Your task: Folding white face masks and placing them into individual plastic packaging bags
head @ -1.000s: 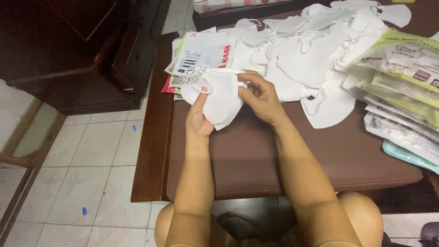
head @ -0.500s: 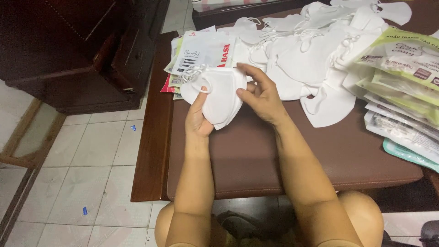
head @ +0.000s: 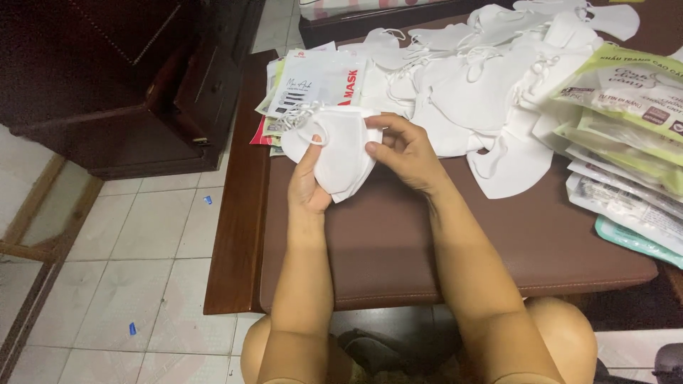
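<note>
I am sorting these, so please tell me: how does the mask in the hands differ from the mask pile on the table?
The held mask is folded and gripped by the left hand and right hand; the pile lies loose and untouched. The held mask is single; the pile holds many, overlapping. The held mask is above the table; the pile rests on it. Both are white with ear loops.

Matt, soft white folded cloth face mask (head: 341, 160). Smooth brown leather-look padded surface (head: 398, 242), edged in glossy dark wood. Glossy green-and-white plastic packets (head: 626, 107). Pale, smooth floor tiles (head: 135, 249).
</note>
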